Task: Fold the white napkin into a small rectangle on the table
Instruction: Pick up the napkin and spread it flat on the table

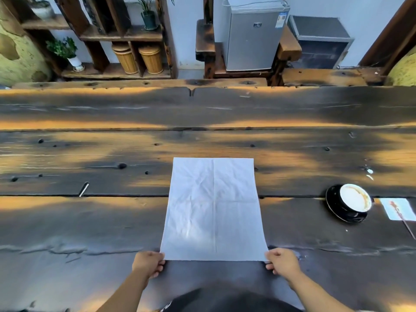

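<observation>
So the white napkin [213, 208] is lying flat and fully opened out on the dark wooden table [90, 221], right in front of you, with old crease lines crossing its middle. Your left hand [148, 263] pinches the near left corner and your right hand [282, 262] pinches the near right corner, fingers curled around the edge. It looks thin, light and floppy to me, so it'll sag or catch air if you lift it fast. The corners are the right place to hold, I'd say, and following those creases should make the fold line up easily. Just mind the dirty cup [354, 198] on its black saucer [335, 203], well off to the right.
</observation>
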A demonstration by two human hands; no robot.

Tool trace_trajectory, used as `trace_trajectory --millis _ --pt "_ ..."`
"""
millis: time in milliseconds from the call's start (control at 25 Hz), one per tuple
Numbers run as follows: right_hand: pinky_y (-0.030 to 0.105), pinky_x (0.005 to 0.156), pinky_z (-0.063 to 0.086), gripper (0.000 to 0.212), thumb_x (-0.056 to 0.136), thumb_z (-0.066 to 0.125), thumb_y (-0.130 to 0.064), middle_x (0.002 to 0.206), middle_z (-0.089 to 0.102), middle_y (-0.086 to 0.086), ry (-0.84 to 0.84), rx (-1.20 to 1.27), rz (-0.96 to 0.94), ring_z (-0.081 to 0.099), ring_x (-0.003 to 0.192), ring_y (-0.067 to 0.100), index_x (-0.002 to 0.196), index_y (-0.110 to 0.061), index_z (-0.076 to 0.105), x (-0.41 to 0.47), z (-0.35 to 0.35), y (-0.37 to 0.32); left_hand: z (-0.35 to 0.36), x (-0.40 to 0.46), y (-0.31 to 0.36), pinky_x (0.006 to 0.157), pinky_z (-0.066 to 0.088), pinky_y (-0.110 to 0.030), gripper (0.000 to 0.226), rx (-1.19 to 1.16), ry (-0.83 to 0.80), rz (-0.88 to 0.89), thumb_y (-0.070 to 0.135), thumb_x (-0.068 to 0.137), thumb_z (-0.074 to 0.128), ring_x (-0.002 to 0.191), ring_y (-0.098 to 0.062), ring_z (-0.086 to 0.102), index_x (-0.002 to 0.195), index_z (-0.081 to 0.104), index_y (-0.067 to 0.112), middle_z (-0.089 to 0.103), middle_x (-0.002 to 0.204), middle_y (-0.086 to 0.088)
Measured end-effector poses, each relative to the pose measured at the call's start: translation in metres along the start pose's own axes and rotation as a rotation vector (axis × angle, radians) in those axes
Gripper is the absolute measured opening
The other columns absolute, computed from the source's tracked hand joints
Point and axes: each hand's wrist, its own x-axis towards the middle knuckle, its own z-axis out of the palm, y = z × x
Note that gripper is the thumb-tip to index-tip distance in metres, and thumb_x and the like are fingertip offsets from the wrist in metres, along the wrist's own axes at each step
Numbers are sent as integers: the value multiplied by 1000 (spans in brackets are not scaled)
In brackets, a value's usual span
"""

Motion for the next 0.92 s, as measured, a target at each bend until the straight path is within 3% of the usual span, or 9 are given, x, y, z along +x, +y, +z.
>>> trace_trajectory --millis 200,320,440,520,640,800,920 --pt "21 50 48 19 89 66 -18 61 74 3 41 -147 6 66 48 14 75 -7 71 -13 4 2 -3 4 -23 50 46 -25 26 189 64 67 18 86 76 44 -20 55 66 66 5 72 58 -9" --pt "21 52 48 34 92 62 -28 62 74 4 51 -261 26 63 46 14 62 -12 60 -15 6 5 -4 6 -30 53 49 -26 37 312 83 89 28 88 72 43 -22 56 57 59 12 72 58 -9" --pt "29 71 55 41 90 57 -39 70 75 6 32 -434 55 72 69 23 56 -16 53 -10 7 8 -5 10 -28 64 54 -31 36 444 89 103 31 88 68 59 -27 64 59 55 14 74 67 -13" --pt "34 76 53 36 87 51 -46 88 74 10 25 -536 60 68 86 30 68 -16 56 -9 8 5 -5 7 -22 63 50 -31 29 501 94 138 29 87 64 69 -26 65 64 56 13 71 68 -10" --pt "39 79 50 43 85 47 -51 108 65 11 143 -644 -20 60 101 31 100 -13 59 -8 13 -6 -5 9 -8 59 44 -32 23 533 150 206 28 86 56 69 -25 59 70 53 12 64 68 -6" --pt "44 86 46 28 83 63 -24 108 56 13 369 -707 -293 53 99 34 107 -10 64 13 36 -34 6 35 27 73 46 -40 12 608 266 442 18 90 54 91 -31 54 81 55 10 57 91 -6" --pt "48 100 43 36 80 66 -16 119 55 14 392 -700 -536 53 110 37 114 -6 62 38 64 -76 20 57 63 88 43 -42 17 718 315 557 20 92 55 105 -31 50 104 61 10 57 110 -8"
